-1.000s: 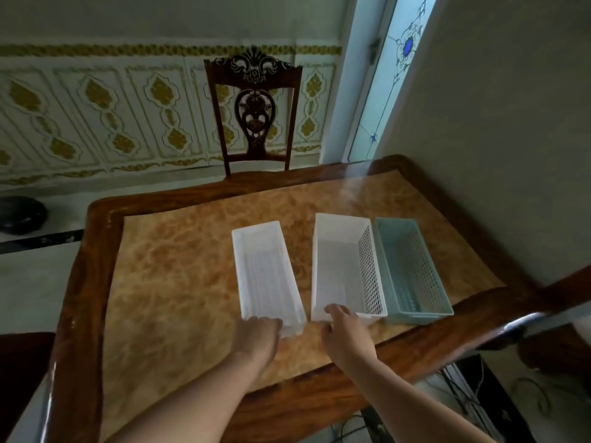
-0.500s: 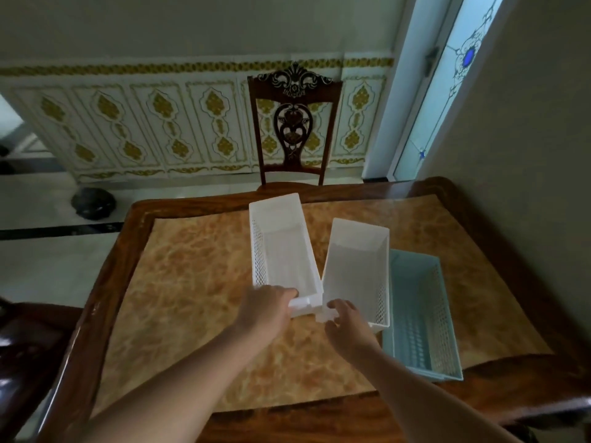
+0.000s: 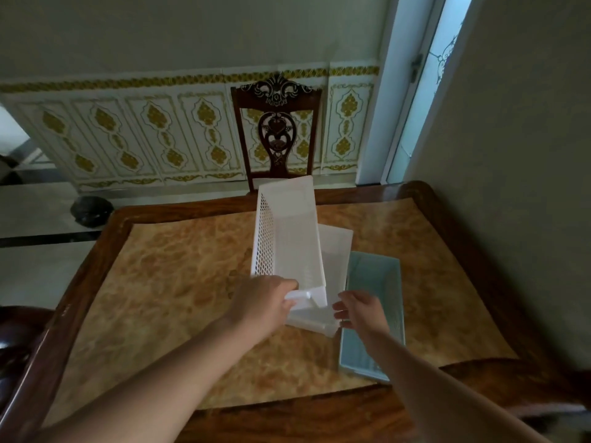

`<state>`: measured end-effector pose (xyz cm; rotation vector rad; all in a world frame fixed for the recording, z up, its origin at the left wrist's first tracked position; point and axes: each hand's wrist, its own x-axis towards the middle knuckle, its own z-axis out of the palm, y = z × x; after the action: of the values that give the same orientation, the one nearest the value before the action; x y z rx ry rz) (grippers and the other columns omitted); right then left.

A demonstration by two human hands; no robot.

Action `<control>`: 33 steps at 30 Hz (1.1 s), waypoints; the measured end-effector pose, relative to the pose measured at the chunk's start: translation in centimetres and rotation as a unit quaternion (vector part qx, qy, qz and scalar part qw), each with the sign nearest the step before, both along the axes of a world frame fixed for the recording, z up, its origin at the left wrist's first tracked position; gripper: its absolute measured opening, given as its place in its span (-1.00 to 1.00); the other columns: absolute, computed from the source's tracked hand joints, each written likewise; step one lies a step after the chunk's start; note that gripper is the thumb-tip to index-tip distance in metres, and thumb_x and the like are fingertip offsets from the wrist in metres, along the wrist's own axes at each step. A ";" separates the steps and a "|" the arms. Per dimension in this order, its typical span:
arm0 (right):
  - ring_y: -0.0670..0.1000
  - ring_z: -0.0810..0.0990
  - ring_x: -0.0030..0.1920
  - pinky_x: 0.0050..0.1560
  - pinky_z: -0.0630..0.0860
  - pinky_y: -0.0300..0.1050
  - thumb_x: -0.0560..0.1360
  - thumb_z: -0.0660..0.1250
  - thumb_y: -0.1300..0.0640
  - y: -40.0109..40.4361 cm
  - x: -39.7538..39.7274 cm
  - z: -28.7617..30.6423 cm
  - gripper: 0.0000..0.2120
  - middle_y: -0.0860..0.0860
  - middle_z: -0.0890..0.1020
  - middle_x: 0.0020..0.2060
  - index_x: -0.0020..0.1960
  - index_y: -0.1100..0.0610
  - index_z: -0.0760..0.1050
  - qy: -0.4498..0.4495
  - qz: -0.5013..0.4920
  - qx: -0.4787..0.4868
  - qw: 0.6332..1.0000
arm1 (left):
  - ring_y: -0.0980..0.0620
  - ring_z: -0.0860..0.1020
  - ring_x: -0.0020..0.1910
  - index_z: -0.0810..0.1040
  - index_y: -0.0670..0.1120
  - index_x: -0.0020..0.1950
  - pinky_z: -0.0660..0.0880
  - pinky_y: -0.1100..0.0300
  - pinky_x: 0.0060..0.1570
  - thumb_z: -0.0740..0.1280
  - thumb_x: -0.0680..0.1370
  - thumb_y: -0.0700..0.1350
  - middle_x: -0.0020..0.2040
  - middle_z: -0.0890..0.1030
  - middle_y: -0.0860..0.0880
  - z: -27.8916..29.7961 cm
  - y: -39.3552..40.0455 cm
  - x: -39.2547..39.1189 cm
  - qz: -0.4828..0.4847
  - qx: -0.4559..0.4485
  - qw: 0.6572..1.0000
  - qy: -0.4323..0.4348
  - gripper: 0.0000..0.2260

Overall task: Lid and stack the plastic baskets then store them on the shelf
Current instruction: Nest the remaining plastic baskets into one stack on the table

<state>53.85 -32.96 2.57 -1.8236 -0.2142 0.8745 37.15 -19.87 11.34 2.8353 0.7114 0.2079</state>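
Observation:
My left hand (image 3: 262, 302) grips the near end of a long white perforated basket (image 3: 287, 235), lifted and tilted above the table. Under it lies a second white basket (image 3: 335, 251) on the table, partly covered by the lifted one. My right hand (image 3: 359, 310) hovers just right of the near ends of both white baskets, fingers apart, holding nothing. A pale blue basket (image 3: 372, 314) lies flat to the right, next to the lower white one; my right wrist covers part of it.
The wooden table (image 3: 179, 282) has a marbled orange top and a raised dark rim. A carved dark chair (image 3: 276, 129) stands at its far side. A wall runs close along the right. A dark round object (image 3: 91, 210) sits on the floor at left.
My left hand has raised the left white basket and carried it right, over the other white basket. My right hand has let go of that second basket and opened.

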 end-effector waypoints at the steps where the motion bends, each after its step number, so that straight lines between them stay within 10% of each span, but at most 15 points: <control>1: 0.09 0.68 -0.26 -0.21 0.60 -0.02 0.61 0.30 0.18 -0.2 0.5 0.1 -0.82 0.14 0.74 -0.22 -0.05 0.22 0.64 0.010 -0.024 0.010 1.000 | 0.02 0.50 -0.35 0.46 0.06 -0.22 0.29 0.15 -0.37 0.39 0.52 0.01 -0.35 0.45 0.09 -0.1 -0.5 0.4 -0.008 0.005 1.000 0.000 -0.83; 7: 0.12 0.71 -0.29 -0.28 0.61 -0.07 0.62 0.27 0.05 -1.0 2.9 1.3 -0.72 0.08 0.74 -0.34 -0.08 0.21 0.65 0.073 -0.115 0.074 0.988 | 0.09 0.40 -0.43 0.36 0.09 -0.29 0.10 0.26 -0.47 0.44 0.46 -0.06 -0.39 0.48 0.09 -0.5 -3.8 3.5 -0.073 0.009 0.997 -0.027 -0.73; 19: 0.09 0.73 -0.22 -0.11 0.66 0.11 0.53 0.28 -0.24 -5.5 6.0 4.1 -0.66 0.05 0.76 -0.18 -0.29 -0.13 0.66 0.022 -0.080 0.080 0.993 | -0.13 0.63 -0.05 0.61 0.00 0.05 0.47 0.00 0.02 0.40 0.47 -0.18 -0.06 0.68 -0.05 -2.1 -10.5 9.0 -0.163 -0.017 0.983 0.083 -0.82; 23: 0.18 0.72 -0.17 -0.20 0.66 0.03 0.52 0.24 -0.38 -7.0 7.0 3.8 -0.43 0.18 0.74 -0.07 0.03 0.09 0.70 0.154 -0.085 0.137 0.975 | -0.20 0.59 0.02 0.57 -0.02 0.14 0.39 -0.09 0.11 0.41 0.41 -0.29 -0.03 0.65 -0.11 -2.8 -11.6 8.9 -0.193 0.006 0.970 0.146 -0.66; 33: 0.08 0.73 -0.19 -0.37 0.55 -0.15 0.57 0.35 0.02 -7.4 6.8 2.2 -0.85 0.06 0.74 -0.17 0.04 0.05 0.65 0.023 -0.098 -0.049 0.994 | -0.24 0.58 0.05 0.52 -0.08 0.17 0.43 -0.11 0.10 0.31 0.59 -0.09 0.03 0.65 -0.17 -3.9 -12.0 8.8 -0.190 -0.028 0.968 0.161 -0.82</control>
<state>60.60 -40.39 4.81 -1.8770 0.0379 0.8003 45.94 -31.85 7.42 2.9077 0.2072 -0.3341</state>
